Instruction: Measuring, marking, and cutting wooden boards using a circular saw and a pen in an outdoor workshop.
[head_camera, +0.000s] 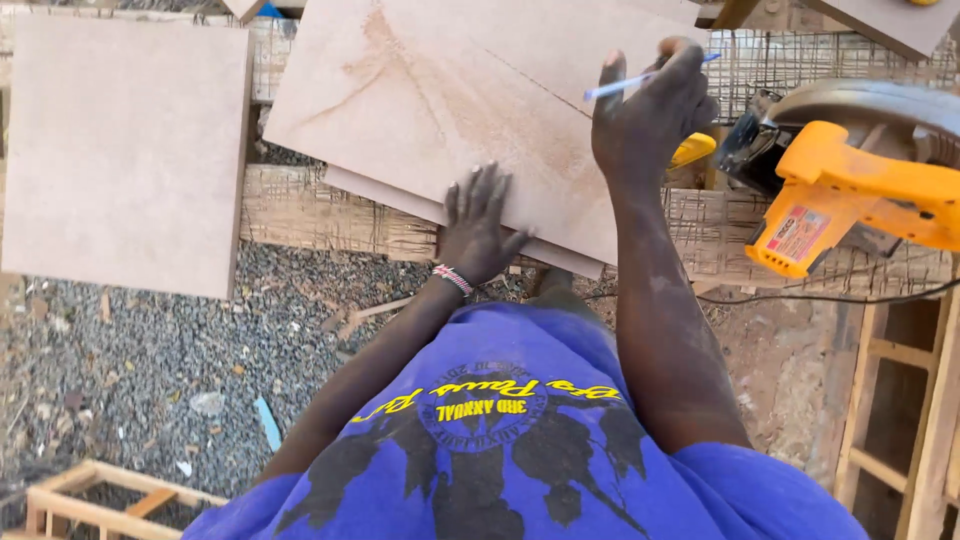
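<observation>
Two hands on a stack of two boards, a pen in one.

The left hand (478, 225) lies flat with fingers spread on the near edge of the upper fibreboard panel (470, 100), holding nothing; the right hand (650, 110) pinches one blue pen (640, 80), its tip over the panel's far right part. That panel is pale tan, smooth, dusted with sawdust streaks and crossed by one thin drawn line (a second panel's edge (400, 205) peeks out beneath it). A third, separate panel (125, 150) lies well to the left of the left hand. One yellow circular saw (850, 180) rests just right of the right hand. All sit on the scored wooden worktop (300, 205), above gravel ground (150, 350).
</observation>
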